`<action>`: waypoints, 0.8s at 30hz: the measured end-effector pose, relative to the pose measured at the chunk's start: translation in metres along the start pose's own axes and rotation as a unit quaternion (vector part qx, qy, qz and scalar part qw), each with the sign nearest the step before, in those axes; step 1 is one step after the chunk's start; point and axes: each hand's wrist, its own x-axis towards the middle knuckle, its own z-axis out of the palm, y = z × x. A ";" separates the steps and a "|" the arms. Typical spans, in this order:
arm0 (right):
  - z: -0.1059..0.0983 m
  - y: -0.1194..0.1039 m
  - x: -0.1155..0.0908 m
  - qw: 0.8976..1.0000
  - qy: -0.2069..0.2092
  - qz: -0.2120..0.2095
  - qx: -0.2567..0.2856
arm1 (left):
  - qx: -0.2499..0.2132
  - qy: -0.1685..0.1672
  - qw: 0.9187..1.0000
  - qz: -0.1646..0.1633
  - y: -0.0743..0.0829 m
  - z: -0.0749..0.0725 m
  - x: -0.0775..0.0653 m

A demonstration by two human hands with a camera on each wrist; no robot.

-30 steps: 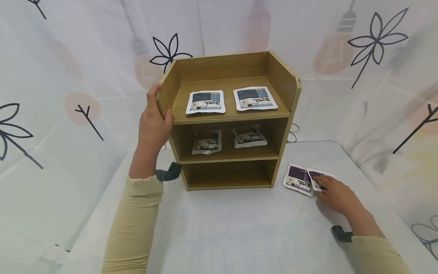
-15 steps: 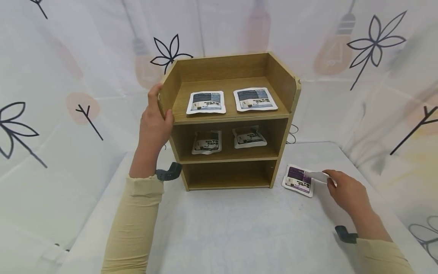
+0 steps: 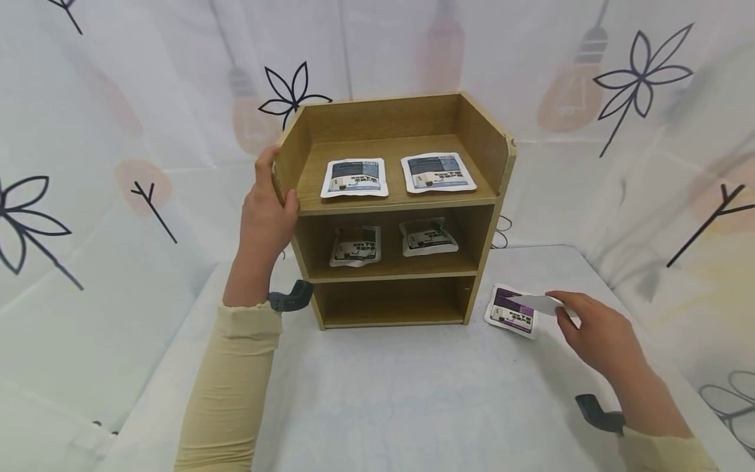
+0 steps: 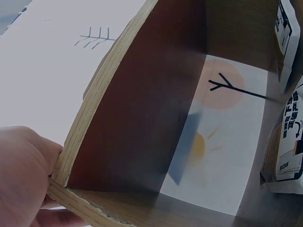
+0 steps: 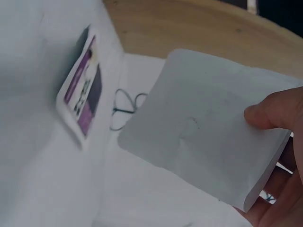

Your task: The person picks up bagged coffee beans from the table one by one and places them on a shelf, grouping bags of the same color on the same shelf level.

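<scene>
My left hand grips the upper left side panel of a small wooden shelf, thumb at the front edge. My right hand pinches a flat white packet by one edge, thumb on its plain back, and holds it up off the table. Beneath it in the head view, a purple-labelled packet lies on the table to the right of the shelf. Two blue-labelled packets lie on the top shelf. On the middle shelf are two dark-labelled packets. The bottom compartment holds nothing.
The shelf stands on a table with a pale cloth. A white curtain with flower and bulb prints hangs behind and at both sides. Dark bands sit on both wrists.
My right hand has lifted one purple-labelled packet from beside the other and tilted it, then shifted it slightly left. The left hand stays on the shelf.
</scene>
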 end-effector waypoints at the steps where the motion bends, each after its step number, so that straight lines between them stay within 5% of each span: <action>1: -0.001 -0.004 0.000 1.000 0.003 -0.004 0.005 | 0.000 -0.001 1.000 0.000 0.000 0.000 0.000; 9: -0.008 -0.027 -0.002 0.997 0.044 -0.051 0.043 | -0.002 -0.006 1.000 -0.003 0.000 0.001 0.000; 24: -0.006 -0.063 0.000 0.991 0.036 -0.100 0.083 | -0.001 0.003 1.000 0.006 -0.001 0.000 0.000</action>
